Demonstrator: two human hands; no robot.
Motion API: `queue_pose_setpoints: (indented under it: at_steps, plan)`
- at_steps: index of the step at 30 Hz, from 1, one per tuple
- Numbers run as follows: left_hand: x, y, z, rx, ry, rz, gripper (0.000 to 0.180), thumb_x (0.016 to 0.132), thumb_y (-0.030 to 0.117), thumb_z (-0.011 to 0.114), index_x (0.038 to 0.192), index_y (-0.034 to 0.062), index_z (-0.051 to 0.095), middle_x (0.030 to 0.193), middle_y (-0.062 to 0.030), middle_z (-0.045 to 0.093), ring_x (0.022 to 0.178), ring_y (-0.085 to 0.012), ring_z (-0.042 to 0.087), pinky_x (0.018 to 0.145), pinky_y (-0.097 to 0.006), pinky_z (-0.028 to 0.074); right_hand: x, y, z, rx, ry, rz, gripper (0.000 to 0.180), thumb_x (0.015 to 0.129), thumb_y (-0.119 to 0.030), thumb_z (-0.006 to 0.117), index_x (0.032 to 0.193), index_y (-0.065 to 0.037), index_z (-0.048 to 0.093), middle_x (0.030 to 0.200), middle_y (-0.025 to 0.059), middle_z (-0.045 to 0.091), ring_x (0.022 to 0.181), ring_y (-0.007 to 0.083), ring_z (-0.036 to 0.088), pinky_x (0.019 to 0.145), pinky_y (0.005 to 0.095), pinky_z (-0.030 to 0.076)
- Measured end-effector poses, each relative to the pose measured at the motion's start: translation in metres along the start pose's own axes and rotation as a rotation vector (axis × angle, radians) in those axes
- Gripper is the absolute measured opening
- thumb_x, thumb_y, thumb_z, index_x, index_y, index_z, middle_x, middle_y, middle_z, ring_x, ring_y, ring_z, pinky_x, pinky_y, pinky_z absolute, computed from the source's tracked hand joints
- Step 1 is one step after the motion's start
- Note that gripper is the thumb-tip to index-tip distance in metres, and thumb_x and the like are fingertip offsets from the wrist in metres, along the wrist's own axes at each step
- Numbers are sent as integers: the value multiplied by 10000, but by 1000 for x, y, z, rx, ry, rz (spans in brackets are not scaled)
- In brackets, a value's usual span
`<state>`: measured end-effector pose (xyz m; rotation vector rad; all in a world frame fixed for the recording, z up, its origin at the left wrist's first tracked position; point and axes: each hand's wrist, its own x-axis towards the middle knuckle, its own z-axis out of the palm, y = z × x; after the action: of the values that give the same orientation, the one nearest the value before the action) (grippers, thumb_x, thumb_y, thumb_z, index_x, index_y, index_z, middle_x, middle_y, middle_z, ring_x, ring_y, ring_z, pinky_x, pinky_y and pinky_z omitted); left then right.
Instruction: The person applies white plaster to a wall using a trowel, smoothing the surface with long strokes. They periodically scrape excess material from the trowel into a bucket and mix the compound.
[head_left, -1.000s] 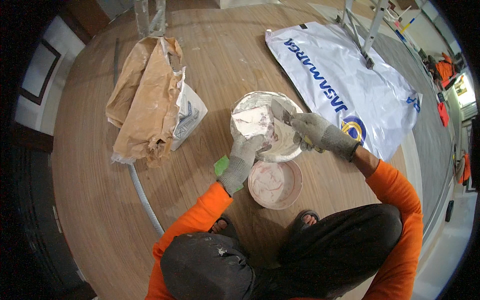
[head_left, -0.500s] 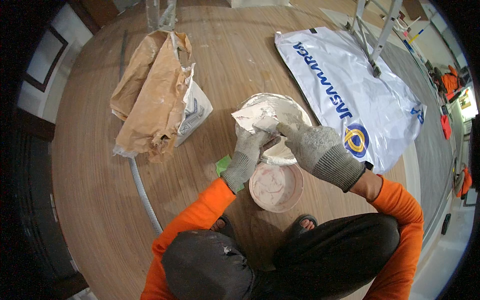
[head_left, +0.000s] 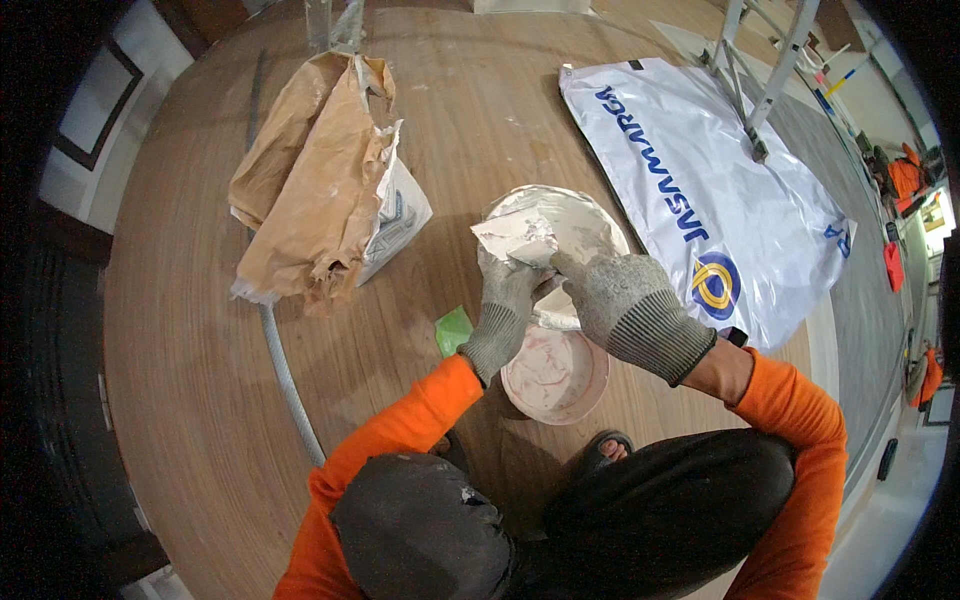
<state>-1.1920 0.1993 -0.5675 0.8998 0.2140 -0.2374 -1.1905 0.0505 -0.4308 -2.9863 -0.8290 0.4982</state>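
I am looking down at a wide wooden floor [head_left: 200, 330] that is filling most of the frame. On it, toward the upper right of the frame, a big white plastic sack [head_left: 720, 190] with blue lettering and a blue and yellow emblem is lying flat. At the upper left of the frame a torn brown paper bag [head_left: 310, 180] is slumping over, its white inner layer showing at its right edge. A grey hose [head_left: 285, 380] is running from under that bag down toward the lower left.

The person is squatting at the bottom of the frame in orange sleeves and dark trousers, with a sandalled foot [head_left: 605, 450] showing just below the smaller bowl.

In the centre, a white bowl [head_left: 590, 215] smeared with plaster is sitting on the floor, and a smaller pinkish bowl [head_left: 555, 375] is sitting just below it, nearer the person. A small green scrap [head_left: 455, 328] is lying just left of the pinkish bowl.

Both hands are wearing grey knit gloves and are meeting over the near rim of the white bowl. My left hand [head_left: 505, 300] is clenched around a flat plaster-coated trowel [head_left: 515, 238], which is tilting over the white bowl. My right hand [head_left: 625, 300] is curling in from the right, its fingertips touching the trowel's lower edge; I cannot tell whether it is gripping anything.
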Motion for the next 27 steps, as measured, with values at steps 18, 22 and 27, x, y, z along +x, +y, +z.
queue_pose_setpoints:
  at_steps: [18, 22, 27]
  plan:
    - [9, -28, 8, 123, 33, 119, 228, 1057, 200, 490, 1174, 58, 624, 1160, -71, 666, 1047, -196, 659, 873, -365, 577, 0, 34, 3, 161, 194, -57, 316, 874, -303, 680, 1033, -36, 738, 895, 195, 742, 870, 346, 739, 778, 477, 580]
    - [12, -7, -16, 119, 32, -13, 247, 1034, 113, 477, 1256, 50, 566, 1154, -87, 649, 1027, -205, 661, 892, -350, 584, 7, 24, 28, 223, 246, -155, 250, 885, -236, 667, 1048, -51, 709, 925, 213, 718, 900, 354, 718, 797, 452, 574]
    - [8, 1, 6, 150, 207, -104, 269, 1016, 38, 542, 1285, 31, 530, 1178, -84, 623, 1048, -202, 645, 895, -347, 582, 6, 27, 41, 314, 352, -145, 252, 835, -215, 675, 1024, -60, 737, 965, 213, 719, 920, 376, 700, 858, 456, 558]
